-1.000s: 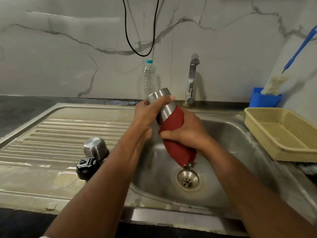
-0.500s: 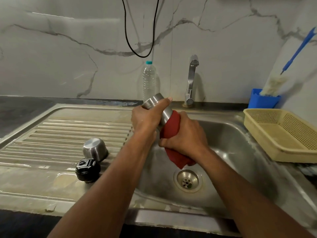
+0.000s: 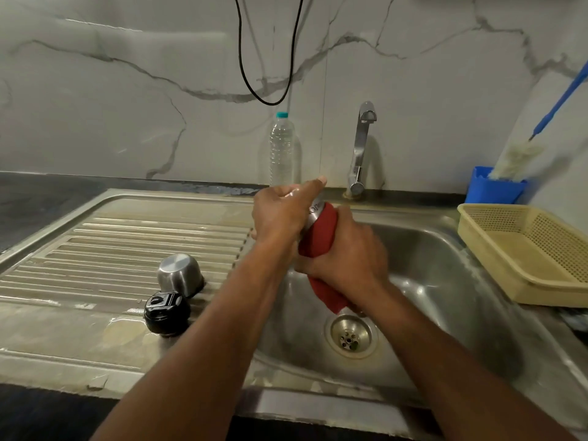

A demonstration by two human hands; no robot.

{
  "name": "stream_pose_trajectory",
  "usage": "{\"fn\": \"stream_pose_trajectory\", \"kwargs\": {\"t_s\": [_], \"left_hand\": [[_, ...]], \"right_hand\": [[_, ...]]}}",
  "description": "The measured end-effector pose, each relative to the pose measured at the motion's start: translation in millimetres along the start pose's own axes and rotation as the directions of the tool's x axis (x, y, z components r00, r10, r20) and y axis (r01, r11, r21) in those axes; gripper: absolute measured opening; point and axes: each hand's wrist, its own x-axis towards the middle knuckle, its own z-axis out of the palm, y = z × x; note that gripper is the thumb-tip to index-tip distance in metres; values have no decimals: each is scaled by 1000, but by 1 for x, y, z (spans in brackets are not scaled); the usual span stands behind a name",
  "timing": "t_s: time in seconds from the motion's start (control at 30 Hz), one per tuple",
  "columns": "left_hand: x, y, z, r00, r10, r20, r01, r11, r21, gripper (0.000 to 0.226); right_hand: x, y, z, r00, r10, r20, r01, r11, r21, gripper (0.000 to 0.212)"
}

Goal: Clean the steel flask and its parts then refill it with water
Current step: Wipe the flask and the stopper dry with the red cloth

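Two hands scrub the steel flask over the sink

Fingers of the left hand (image 3: 280, 214) clamp round the neck of the steel flask (image 3: 315, 209), index finger straight along it; the right hand (image 3: 346, 259) grips a red cloth (image 3: 319, 237) wrapped round the body. Since a second ago the cloth has ridden up toward the neck, suggesting the outside wipe is nearly done. The flask hangs tilted above the sink (image 3: 445, 281) and its drain (image 3: 350, 335). On the draining surface (image 3: 95, 249): one steel cup (image 3: 179, 273), one black stopper (image 3: 166, 311). One tap (image 3: 361, 148), one plastic bottle (image 3: 281, 148), one yellow basket (image 3: 525, 249).
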Motion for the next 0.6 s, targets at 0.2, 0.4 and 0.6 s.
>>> {"fn": "stream_pose_trajectory", "kwargs": {"t_s": [0.2, 0.4, 0.6], "left_hand": [[-8, 13, -5, 972, 54, 230, -44, 998, -49, 29], [5, 15, -32, 630, 149, 762, -96, 989, -114, 67], [-13, 23, -14, 919, 122, 374, -149, 988, 43, 37]], "right_hand": [[8, 1, -12, 1000, -20, -17, 21, 995, 97, 88], [13, 35, -35, 570, -447, 689, -619, 318, 718, 78], [9, 6, -24, 949, -12, 316, -156, 850, 503, 63]]}}
